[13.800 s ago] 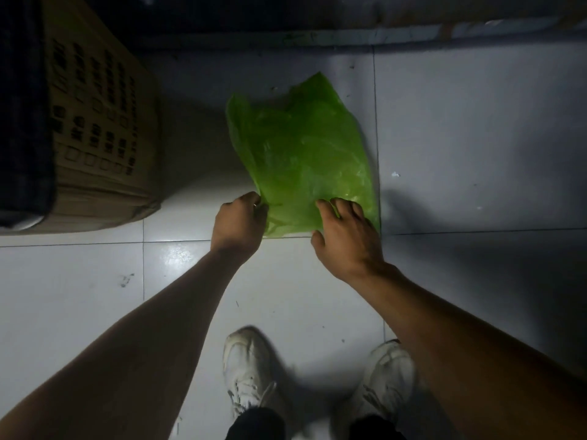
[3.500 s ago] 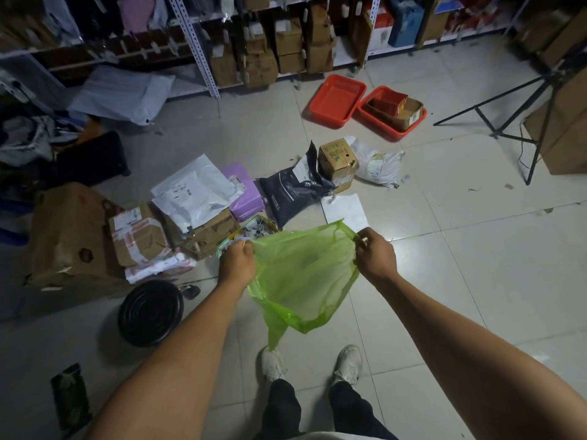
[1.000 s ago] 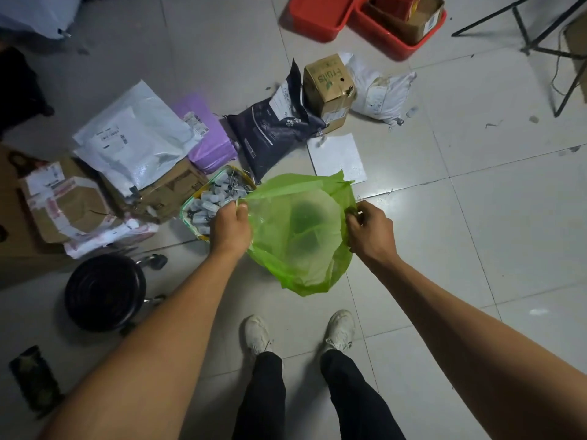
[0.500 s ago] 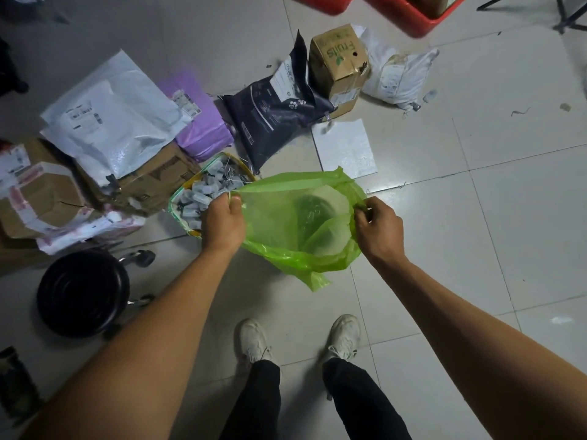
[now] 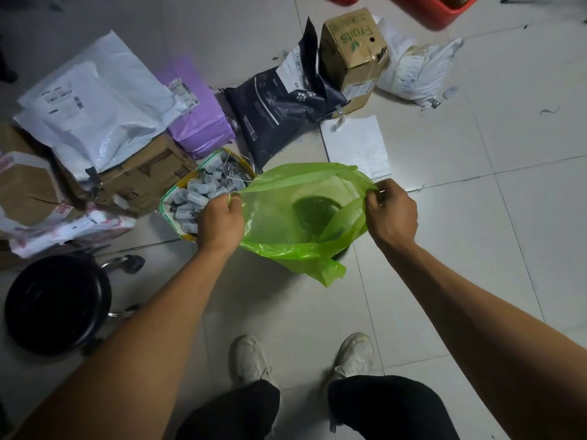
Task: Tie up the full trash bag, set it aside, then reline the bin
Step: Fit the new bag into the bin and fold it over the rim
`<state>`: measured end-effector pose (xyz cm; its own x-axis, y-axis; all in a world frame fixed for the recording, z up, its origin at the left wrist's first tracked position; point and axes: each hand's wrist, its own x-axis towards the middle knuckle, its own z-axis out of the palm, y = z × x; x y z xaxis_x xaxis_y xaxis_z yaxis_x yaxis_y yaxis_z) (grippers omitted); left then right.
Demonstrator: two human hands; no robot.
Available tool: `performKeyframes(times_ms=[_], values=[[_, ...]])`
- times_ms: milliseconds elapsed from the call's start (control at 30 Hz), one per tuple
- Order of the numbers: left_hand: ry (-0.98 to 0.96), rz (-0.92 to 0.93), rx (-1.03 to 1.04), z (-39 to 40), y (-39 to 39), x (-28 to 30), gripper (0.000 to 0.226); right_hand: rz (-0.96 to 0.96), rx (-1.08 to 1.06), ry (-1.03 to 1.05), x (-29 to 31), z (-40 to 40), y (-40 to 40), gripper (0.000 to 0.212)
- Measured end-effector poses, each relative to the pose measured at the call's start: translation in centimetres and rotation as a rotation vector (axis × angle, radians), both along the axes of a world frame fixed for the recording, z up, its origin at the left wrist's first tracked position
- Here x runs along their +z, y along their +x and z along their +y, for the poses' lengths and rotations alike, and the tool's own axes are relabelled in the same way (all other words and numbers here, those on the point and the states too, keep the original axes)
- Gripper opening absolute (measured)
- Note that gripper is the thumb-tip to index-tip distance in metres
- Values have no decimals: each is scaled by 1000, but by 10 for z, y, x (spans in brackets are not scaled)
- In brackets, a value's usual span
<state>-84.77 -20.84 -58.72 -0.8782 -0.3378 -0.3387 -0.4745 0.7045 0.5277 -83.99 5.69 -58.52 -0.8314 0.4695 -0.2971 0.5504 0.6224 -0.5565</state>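
Note:
A translucent green trash bag (image 5: 279,230) is spread wide over a small dark bin (image 5: 338,256), of which only a sliver of rim shows at the bag's lower right. My left hand (image 5: 220,220) pinches the bag's left rim and my right hand (image 5: 392,211) pinches its right rim. Through the plastic a dark round shape is visible inside. A loose corner of the bag hangs down at the front.
An open box of small grey items (image 5: 203,192) sits just left of the bag. Parcels, a purple mailer (image 5: 197,122), a dark mailer (image 5: 279,103) and a cardboard box (image 5: 352,55) crowd the floor behind. A black round stool (image 5: 57,303) stands at left. My shoes (image 5: 354,354) are below.
The bag was picked off the floor and carried here. In the last second its mouth has been pulled wider and lowered over the bin.

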Motion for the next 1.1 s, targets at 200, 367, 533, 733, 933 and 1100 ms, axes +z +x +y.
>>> performKeyframes(times_ms=[200,367,533,733,933,1100], values=[[42,29,-50,6,-11,-39,34,67,67,86,-34,-7,-14,18],[38,75,-110,9,-17,-68,37,262,220,239,-64,-12,-26,34],[24,124,-137,11,-27,-96,32,321,411,364,-101,-19,-35,28],[30,161,-141,21,-43,-135,29,0,765,67,-153,-26,-42,18],[47,230,-120,31,-63,-170,35,-204,838,-86,-191,-30,-49,17],[60,289,-134,39,-70,-186,32,-348,832,-226,-207,-37,-44,24]])
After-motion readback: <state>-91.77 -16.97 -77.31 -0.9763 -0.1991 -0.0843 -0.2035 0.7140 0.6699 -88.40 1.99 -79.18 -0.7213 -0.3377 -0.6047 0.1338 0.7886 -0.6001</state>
